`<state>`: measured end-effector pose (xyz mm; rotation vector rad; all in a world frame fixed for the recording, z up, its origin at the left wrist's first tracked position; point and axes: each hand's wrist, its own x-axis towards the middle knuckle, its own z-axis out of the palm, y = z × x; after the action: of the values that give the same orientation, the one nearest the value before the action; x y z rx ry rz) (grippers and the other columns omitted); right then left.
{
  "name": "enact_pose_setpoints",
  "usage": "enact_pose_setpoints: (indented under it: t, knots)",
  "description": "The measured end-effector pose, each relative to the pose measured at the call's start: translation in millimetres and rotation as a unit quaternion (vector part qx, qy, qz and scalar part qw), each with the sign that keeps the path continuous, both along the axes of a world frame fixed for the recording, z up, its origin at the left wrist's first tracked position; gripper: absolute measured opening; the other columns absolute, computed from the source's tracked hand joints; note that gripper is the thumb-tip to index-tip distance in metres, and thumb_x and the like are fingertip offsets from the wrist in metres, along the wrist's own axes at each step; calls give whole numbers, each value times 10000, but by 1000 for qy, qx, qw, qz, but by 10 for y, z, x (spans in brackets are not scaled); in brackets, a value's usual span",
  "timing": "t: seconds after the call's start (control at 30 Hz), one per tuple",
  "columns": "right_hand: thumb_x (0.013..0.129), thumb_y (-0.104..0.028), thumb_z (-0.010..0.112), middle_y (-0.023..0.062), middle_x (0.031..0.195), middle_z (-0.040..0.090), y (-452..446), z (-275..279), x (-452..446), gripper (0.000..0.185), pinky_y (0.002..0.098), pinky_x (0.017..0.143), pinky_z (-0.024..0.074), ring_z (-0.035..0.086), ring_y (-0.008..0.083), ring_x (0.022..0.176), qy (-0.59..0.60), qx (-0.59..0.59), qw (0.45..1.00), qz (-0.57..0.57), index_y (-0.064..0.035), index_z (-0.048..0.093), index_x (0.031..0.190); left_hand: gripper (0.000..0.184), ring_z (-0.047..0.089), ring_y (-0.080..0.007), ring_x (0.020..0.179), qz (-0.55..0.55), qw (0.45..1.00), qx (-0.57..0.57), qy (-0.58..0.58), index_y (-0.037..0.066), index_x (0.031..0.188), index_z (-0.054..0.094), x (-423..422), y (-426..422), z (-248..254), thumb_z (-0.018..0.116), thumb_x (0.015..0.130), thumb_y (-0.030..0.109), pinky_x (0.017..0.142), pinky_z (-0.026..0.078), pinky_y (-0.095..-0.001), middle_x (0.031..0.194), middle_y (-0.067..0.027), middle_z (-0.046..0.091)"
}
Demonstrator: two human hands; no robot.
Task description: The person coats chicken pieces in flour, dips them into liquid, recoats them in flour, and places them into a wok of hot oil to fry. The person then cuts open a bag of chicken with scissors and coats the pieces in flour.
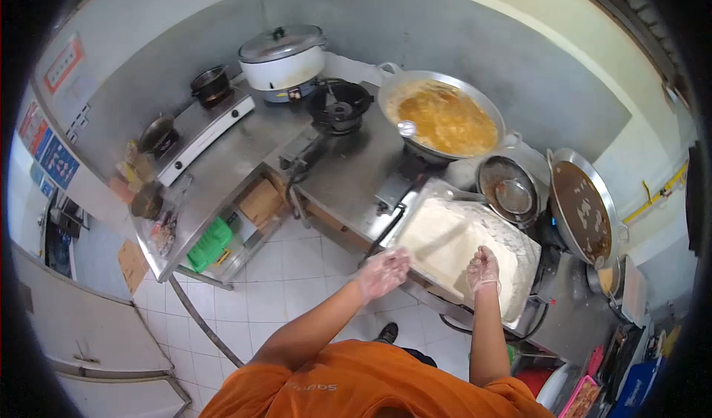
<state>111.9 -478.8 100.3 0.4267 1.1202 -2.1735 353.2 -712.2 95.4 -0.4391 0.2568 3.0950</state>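
My left hand [384,273], in a clear plastic glove, is held out at the near left edge of a metal tray [530,273]. Its fingers are stretched out and nothing shows in them. Pale flour-like powder [445,247] fills the tray. Over the tray's right half is my right hand [483,270], gloved the same way, with its fingers curled in. Whatever they may hold is hidden. A round wire strainer [508,188] lies just behind the tray.
Behind the tray stands a large wok [393,110] of foaming golden oil. To the right, another wok [621,232] holds dark liquid with pale bits. A black burner [340,110], a white rice cooker [278,66] and a two-burner stove [208,140] stand at the left.
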Motion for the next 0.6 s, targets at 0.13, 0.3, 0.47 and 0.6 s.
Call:
enact_pose_setpoints:
  t: [0.13,0.3,0.47,0.6]
  knots:
    - [983,-228,608,-43,650,565,-1190,489,1237,110,236,430,394,486,83,501,-13,-78,995,57,-149,614,906,281,646,-223,878,164,986,11,2,71,1195,611,1900,-710,139,616,982,255,774,562,-365,1109,-139,662]
    - [984,-240,609,-12,693,621,-2938,517,2923,105,252,458,428,549,113,547,-21,-34,958,283,-147,655,968,250,644,-218,835,398,916,26,-48,92,1112,641,4475,-1469,-334,620,970,296,741,537,-356,1033,-144,682]
    - [936,-223,680,12,768,666,-4507,332,4541,143,262,511,466,616,133,642,-38,-35,890,454,-108,677,1022,220,613,-202,773,586,807,36,-68,101,1051,648,6369,-1722,-310,591,982,301,709,529,-349,933,-119,671]
    - [922,-213,694,57,877,696,-5399,669,5792,219,309,617,519,661,188,745,-70,-112,831,540,-67,670,1083,180,559,-174,691,682,725,35,-88,118,984,629,7393,-1976,-311,579,983,290,626,488,-316,906,-83,658]
